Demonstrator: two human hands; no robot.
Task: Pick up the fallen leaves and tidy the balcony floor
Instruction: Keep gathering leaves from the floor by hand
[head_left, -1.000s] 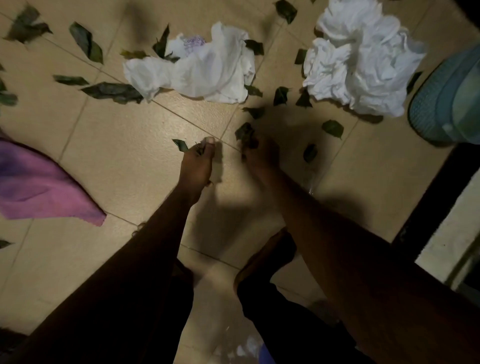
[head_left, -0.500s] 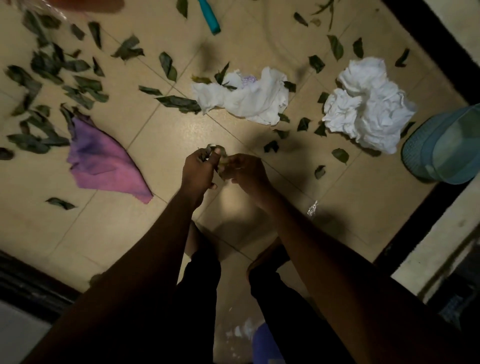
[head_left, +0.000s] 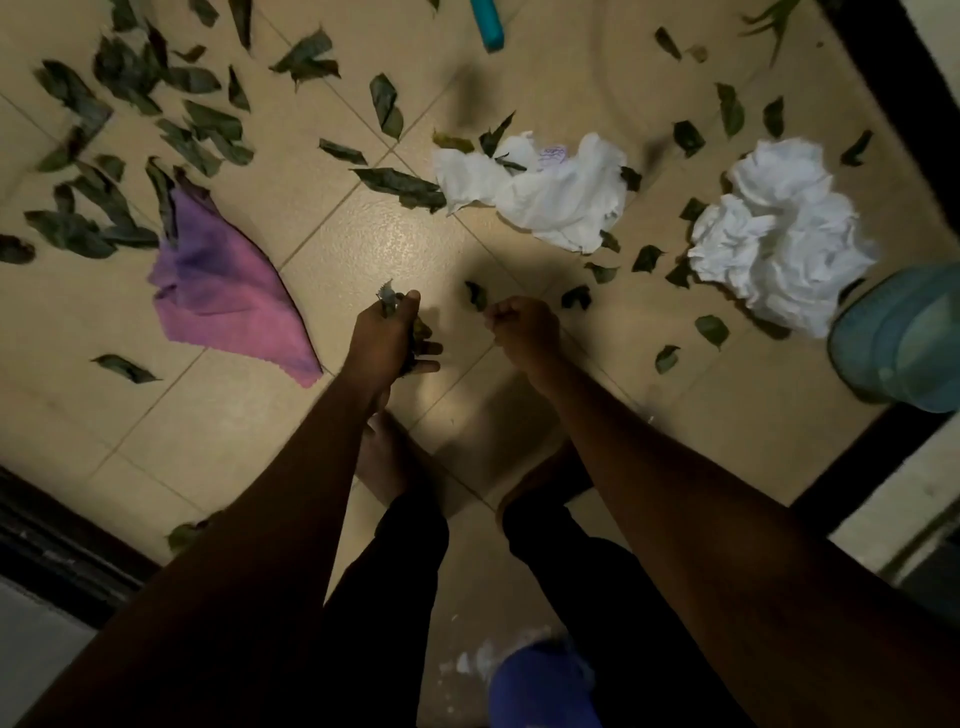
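Leaves (head_left: 420, 332) sit bunched in the left hand (head_left: 387, 340), its fingers curled round them. The right hand (head_left: 522, 327) is fisted, with nothing visible in it. It is nearer the next leaf (head_left: 475, 295), which lies just ahead-left of its knuckles, long axis pointing away. The thickest scatter (head_left: 130, 156) lies far left, beyond the cloth (head_left: 228, 291).

The left hand (head_left: 387, 340) hides most of the leaf bunch (head_left: 388, 301) it grips. Whether the curled right hand (head_left: 522, 327) pinches anything is unclear. Beyond the hands the top edge cuts a teal handle (head_left: 489, 27); the side edge cuts a blue-green tub (head_left: 904, 338).
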